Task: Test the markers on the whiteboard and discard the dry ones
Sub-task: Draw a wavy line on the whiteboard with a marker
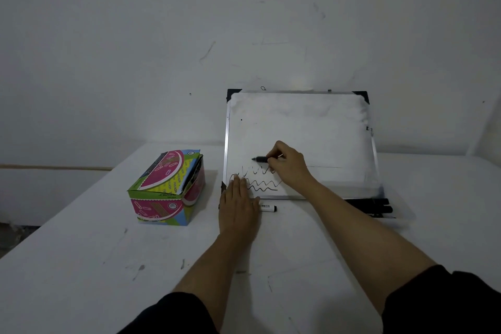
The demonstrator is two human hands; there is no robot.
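Observation:
A small whiteboard [311, 122] leans against the wall on the white table, with wavy black lines in its lower left. My right hand [288, 164] grips a black marker [259, 159], tip pointing left against the board above the lines. My left hand [238, 203] lies flat with straight fingers on the board's lower left corner and the table. A capped white marker [268, 208] lies on the table just right of my left hand. Several black markers [376, 206] lie at the board's lower right edge.
A colourful cardboard box [168, 187] with an open flap stands to the left of the board. The white table [95, 266] reaches from the wall to me, and its left edge runs diagonally. The grey wall stands behind.

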